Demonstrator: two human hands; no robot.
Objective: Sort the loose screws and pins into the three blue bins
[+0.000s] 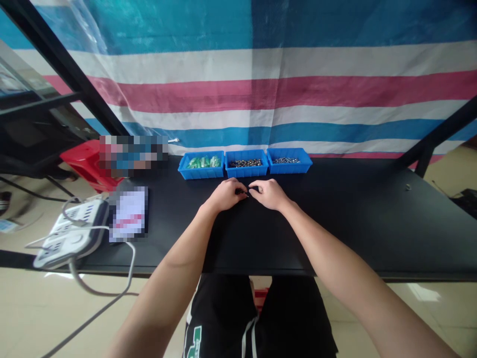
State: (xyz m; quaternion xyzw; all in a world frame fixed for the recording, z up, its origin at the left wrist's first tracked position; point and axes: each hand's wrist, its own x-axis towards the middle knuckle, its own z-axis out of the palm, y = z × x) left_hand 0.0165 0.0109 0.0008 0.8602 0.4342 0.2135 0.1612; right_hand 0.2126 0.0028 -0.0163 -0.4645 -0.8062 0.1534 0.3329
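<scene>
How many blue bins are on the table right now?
3, in a row at the back of the table: left bin, with green packets; middle bin, with brownish parts; right bin, with silvery parts. The blurred area at left could hide others.

1. A striped sheet [208,94] — blue, white and pinkish red — hangs behind the black table [372,223].
2. A white power strip [70,231] sits at the table's left end, with pale cables [74,273] about it.
3. Just beside it lies a flat item [128,214], its face pixelated.
4. A red stool [84,161] stands beyond, left.
5. Black posts [63,63] slant at both sides; pale floor [421,318] shows below.
</scene>
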